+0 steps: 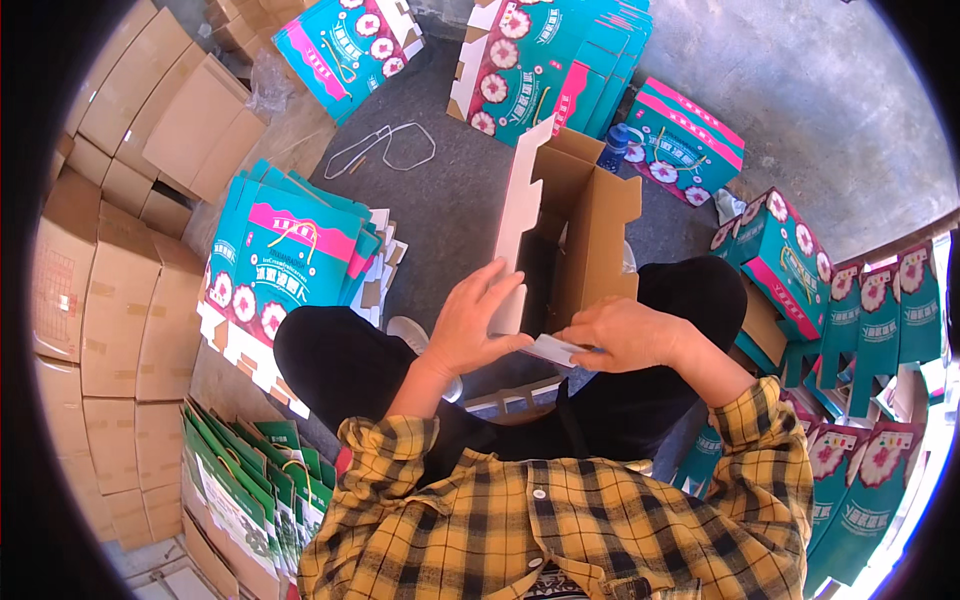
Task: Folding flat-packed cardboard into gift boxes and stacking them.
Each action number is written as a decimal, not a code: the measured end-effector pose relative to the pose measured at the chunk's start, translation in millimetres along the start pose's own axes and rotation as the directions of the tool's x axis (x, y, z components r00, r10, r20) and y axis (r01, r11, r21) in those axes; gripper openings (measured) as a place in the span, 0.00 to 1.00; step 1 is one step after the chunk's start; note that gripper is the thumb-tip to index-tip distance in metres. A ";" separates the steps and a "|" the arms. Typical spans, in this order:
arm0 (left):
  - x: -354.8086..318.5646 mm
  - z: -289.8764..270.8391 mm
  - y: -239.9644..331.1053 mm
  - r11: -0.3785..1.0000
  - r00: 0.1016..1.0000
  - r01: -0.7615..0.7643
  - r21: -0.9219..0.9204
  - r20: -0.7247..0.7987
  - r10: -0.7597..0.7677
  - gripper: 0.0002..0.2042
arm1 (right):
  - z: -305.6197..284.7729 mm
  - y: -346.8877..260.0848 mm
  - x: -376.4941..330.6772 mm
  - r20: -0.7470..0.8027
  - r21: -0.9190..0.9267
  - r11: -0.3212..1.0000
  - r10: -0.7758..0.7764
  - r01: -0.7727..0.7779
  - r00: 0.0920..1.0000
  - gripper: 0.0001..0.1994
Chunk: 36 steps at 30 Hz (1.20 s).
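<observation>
Cardboard box (605, 235) stands open, just beyond the left fingers (488, 285) and the right fingers (583, 335). Left ones are spread, touching the near end of its white panel (515, 220) without closing on it. Right ones pinch a pale strip (551, 350); I cannot tell if it belongs to the box. The box seems light and rather stiff, but its thin notched edges could bend, so a hold on the flat walls, near the folds, looks safer.

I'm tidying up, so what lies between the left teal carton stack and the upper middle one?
In the head view, a looped white cord lies on the dark floor between the left stack and the upper middle stack.
</observation>
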State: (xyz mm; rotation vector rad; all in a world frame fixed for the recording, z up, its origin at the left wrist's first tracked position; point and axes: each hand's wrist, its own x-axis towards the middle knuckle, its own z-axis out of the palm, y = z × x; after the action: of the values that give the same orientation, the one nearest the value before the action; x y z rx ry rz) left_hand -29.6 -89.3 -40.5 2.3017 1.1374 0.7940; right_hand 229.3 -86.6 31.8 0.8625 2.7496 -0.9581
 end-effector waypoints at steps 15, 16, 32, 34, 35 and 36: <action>5.0 9.7 7.0 0.992 0.997 -0.074 0.105 0.045 0.069 0.31 | 29.1 -2.4 -5.3 -0.167 -0.209 0.974 -0.117 0.081 0.979 0.20; 7.7 9.4 7.0 0.992 0.997 -0.069 0.102 0.047 0.065 0.31 | 23.0 1.7 -5.4 -0.122 -0.127 0.986 -0.124 0.108 0.985 0.20; 2.8 17.3 17.2 0.998 0.999 0.008 0.056 0.048 -0.011 0.30 | -36.1 101.6 54.2 -0.499 0.133 0.921 0.381 -0.366 0.778 0.13; 1.6 18.7 13.5 0.998 0.999 -0.008 0.068 0.052 0.004 0.30 | -47.9 133.9 69.5 -0.631 0.177 0.874 0.453 -0.452 0.629 0.19; 2.0 17.7 15.5 0.998 0.998 0.003 0.062 0.059 -0.007 0.32 | -53.6 144.1 76.1 -0.658 0.213 0.834 0.507 -0.509 0.556 0.23; 6.2 19.3 17.6 0.997 0.996 -0.015 0.071 0.085 0.009 0.33 | -60.3 159.7 74.5 -0.663 0.299 0.794 0.571 -0.529 0.484 0.23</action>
State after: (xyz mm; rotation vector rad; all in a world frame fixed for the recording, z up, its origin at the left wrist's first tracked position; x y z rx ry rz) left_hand -3.9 -96.7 -42.1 2.3789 1.1332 0.6633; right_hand 259.5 87.7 -26.8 2.4193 2.5708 -0.6127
